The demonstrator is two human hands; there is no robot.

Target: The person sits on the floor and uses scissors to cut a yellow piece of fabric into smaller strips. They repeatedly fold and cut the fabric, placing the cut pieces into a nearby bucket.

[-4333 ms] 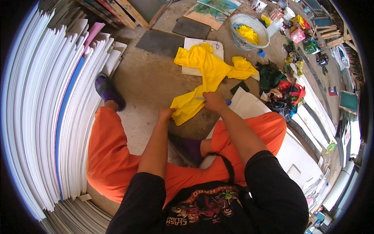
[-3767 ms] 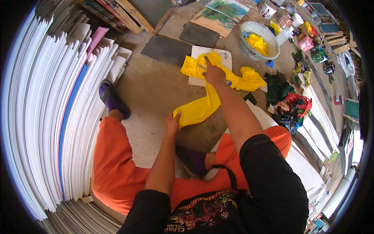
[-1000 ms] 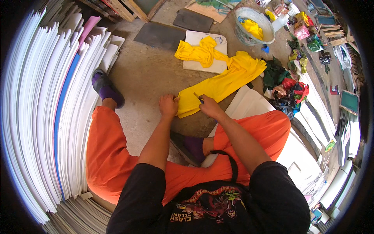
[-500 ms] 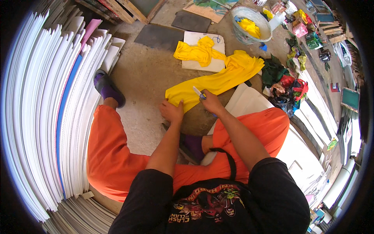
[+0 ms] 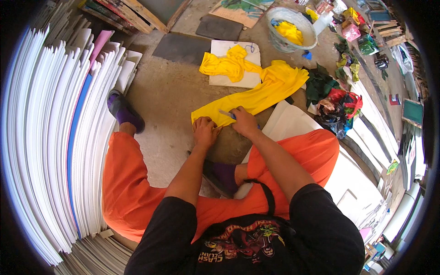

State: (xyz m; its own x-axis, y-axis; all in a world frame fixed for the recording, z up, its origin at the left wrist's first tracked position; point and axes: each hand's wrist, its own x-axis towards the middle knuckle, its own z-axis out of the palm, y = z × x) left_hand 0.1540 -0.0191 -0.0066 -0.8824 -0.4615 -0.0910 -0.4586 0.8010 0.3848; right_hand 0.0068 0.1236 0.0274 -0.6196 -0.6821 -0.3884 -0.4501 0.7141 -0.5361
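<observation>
A long piece of yellow cloth (image 5: 250, 100) stretches over the floor in front of me, running from my left hand up to a bunched far-right end. My left hand (image 5: 204, 131) is closed on its near-left edge, fingers gripping the fabric. In my right hand (image 5: 244, 122) is a blue-handled knife (image 5: 226, 113); its pale blade points left over the cloth, close to my left fingers. Most of the handle is hidden by my fist. Whether the blade touches the cloth I cannot tell.
Beyond lies another crumpled yellow cloth (image 5: 233, 63) on a white board (image 5: 251, 82). A basin (image 5: 273, 38) holding more yellow cloth stands behind. Dark rags (image 5: 322, 87) and plastic bags (image 5: 339, 120) are heaped right. Tall stacks of white sheets (image 5: 50, 151) line the left.
My left hand has gone from an open-thumbed hold to a tighter grip on the cloth edge. The knife has tipped lower, and the cloth's near edge is pulled up into a fold.
</observation>
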